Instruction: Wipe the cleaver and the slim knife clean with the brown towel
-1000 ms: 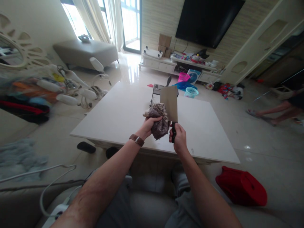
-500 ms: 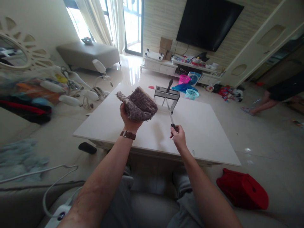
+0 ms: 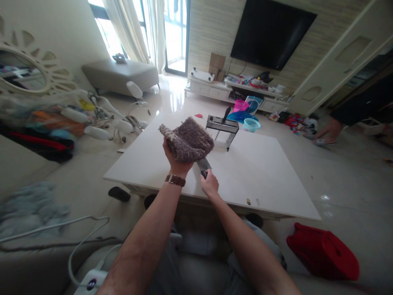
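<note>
My left hand [image 3: 175, 163] grips a folded, shaggy brown cloth [image 3: 192, 141] from below and holds it above the white table [image 3: 260, 172]. My right hand [image 3: 210, 183] is closed round the black handle of a knife [image 3: 204, 164]. The broad grey blade points up and left toward the cloth's lower edge, and its far part is hidden behind the cloth. Whether the blade touches the cloth I cannot tell. Beyond the cloth, a knife block [image 3: 221, 125] with a metal top and clear sides stands on the table, one black handle sticking up from it.
A red piece [image 3: 198, 116] lies at the table's far edge; two small bits [image 3: 248, 201] lie near its front edge. Baskets [image 3: 251, 124] stand on the floor behind. A red object [image 3: 322, 252] is at front right, a lamp [image 3: 113, 123] at left. A person's leg [image 3: 330, 131] shows at right.
My right hand has moved left, bringing the knife from in front of the knife block to the cloth's lower edge. My left hand still holds the cloth. The view has shifted slightly.
</note>
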The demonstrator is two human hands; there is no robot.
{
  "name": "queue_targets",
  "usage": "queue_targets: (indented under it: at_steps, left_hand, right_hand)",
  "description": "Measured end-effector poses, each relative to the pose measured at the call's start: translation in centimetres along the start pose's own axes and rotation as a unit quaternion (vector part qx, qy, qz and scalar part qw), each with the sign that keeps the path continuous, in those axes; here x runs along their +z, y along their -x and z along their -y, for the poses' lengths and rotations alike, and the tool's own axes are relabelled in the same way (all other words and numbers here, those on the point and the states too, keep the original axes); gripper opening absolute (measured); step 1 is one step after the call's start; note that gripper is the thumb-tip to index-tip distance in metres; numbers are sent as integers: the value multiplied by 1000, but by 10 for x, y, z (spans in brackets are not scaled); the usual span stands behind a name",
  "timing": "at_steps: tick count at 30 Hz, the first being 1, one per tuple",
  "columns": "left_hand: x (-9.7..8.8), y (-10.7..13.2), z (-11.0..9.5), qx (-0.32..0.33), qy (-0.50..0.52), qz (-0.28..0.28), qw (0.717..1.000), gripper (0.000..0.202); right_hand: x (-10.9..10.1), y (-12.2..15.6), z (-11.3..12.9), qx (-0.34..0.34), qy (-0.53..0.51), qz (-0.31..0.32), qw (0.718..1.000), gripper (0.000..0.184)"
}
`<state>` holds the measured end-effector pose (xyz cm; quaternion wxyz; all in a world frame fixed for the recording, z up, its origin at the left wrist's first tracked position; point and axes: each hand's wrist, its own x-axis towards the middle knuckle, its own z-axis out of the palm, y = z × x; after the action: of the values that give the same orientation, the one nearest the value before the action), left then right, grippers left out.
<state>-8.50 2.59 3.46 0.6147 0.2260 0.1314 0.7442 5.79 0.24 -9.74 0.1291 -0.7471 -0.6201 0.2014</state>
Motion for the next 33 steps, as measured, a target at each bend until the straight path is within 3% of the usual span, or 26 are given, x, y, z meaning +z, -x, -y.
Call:
queue_targets:
  at_steps: [13, 23, 27, 30, 32, 33]
  left_hand:
    - [5, 7, -15, -9, -59, -33, 998, 70]
    - [5, 9, -11, -12, -89, -52, 995, 68]
    - [5, 10, -10, -39, -94, -36, 994, 79]
    - [5, 10, -6, -76, -80, -28, 994, 80]
    - [5, 8, -1, -103, -59, -17, 993, 75]
    - [4, 7, 3, -120, -49, -11, 991, 71]
  right_hand:
    - [58, -2, 45, 8, -91, 31, 995, 28]
    - [62, 5, 66, -32, -165, 21, 986, 7]
    - [48, -6, 63, -45, -253, 4, 966, 9]
    - [19, -22, 53, -41, -354, -7, 934, 22]
    - [-10, -29, 41, -41, -426, 4, 904, 39]
    - [-25, -30, 33, -39, -507, 28, 860, 47]
